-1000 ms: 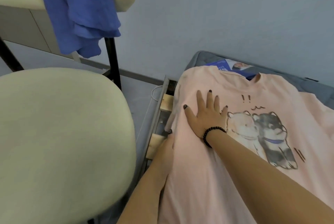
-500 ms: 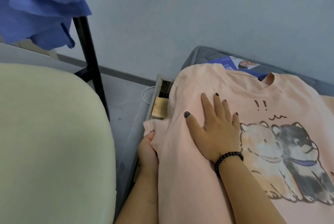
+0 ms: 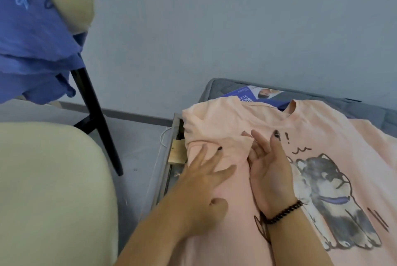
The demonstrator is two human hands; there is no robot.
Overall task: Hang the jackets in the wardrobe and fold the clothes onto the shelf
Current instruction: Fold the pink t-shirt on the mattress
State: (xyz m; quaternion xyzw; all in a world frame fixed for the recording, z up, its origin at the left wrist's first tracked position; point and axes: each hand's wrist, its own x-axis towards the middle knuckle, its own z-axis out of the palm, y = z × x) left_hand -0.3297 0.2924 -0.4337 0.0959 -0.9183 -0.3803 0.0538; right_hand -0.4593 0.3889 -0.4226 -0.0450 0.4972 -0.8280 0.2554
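A pale pink T-shirt (image 3: 322, 132) with a printed dog lies front up on a grey mattress (image 3: 369, 113). Its left sleeve and side are folded inward over the chest. My left hand (image 3: 206, 179) rests flat on that folded part, fingers spread. My right hand (image 3: 270, 171), a black bead bracelet on its wrist, stands on its edge beside the fold with the palm facing left and the fingers loose against the folded edge. A blue shirt (image 3: 32, 50) hangs over a chair back at the upper left.
A cream chair seat (image 3: 53, 190) fills the lower left, its black leg (image 3: 96, 126) running down to the grey floor. A blue booklet (image 3: 247, 94) lies under the shirt's collar. The bed frame with a wooden block (image 3: 177, 151) shows beside the mattress. A blue-grey wall is behind.
My left hand has pulled the left sleeve up from the bed's edge and over onto the shirt. My right hand has risen from lying flat to standing on its edge.
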